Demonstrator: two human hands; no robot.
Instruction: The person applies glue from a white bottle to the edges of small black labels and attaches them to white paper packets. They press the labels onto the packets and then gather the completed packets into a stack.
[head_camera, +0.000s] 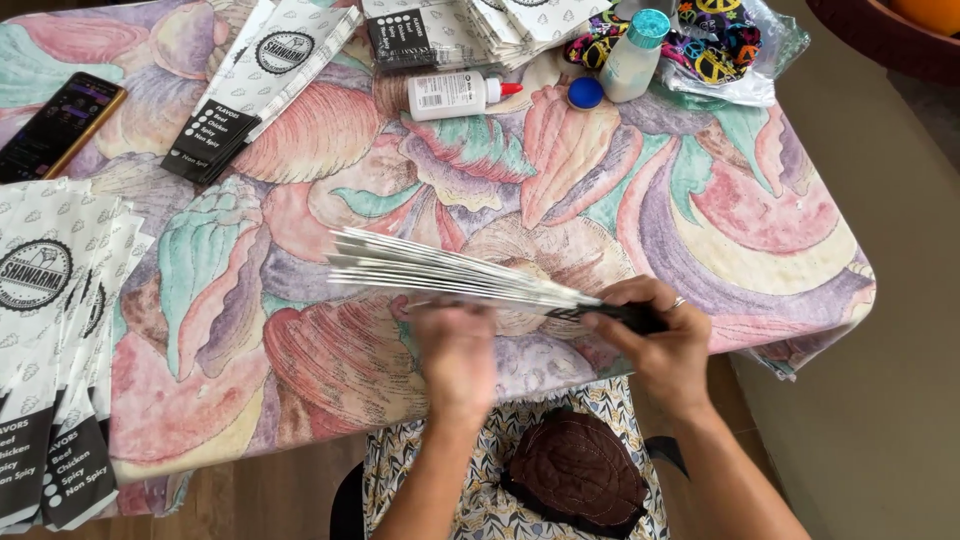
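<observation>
Right hand (655, 335) pinches the fanned paper-sleeve stack (440, 272) at its dark end mid-frame, left hand (458, 350) blurred beneath it, grip unclear; finished-looking piles (60, 330) lie far left and top, glue bottle (455, 95) top centre, so seemingly midway.

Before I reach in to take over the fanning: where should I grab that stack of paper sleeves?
Grip the stack of paper sleeves at its pinched dark end, where the right hand clamps it now, coming from the right. There the sheets converge tight; toward the left they splay into loose edges. The left hand is blurred beneath the fan.
</observation>
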